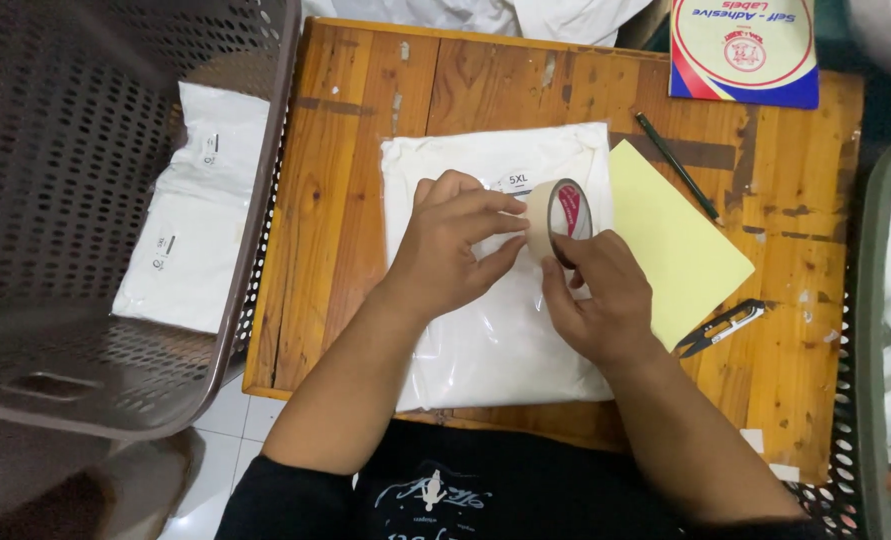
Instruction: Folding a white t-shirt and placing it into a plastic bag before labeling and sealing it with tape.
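From the head camera, both hands meet over a white bag (495, 330) lying flat on the wooden desk (345, 180). The left hand (455, 250) pinches the rim of a tan tape roll (558, 220) between thumb and fingers, while the right hand (600, 295) grips the roll from below, holding it upright just above the bag. A yellow sheet (675, 240) lies beside the bag, with a pen (677, 165) and snips (722, 327) near it. A brown basket (85, 200) on the left holds more white bags.

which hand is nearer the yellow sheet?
Right. The right hand sits beside the yellow sheet, holding the tape roll; the left hand is farther off, across the roll.
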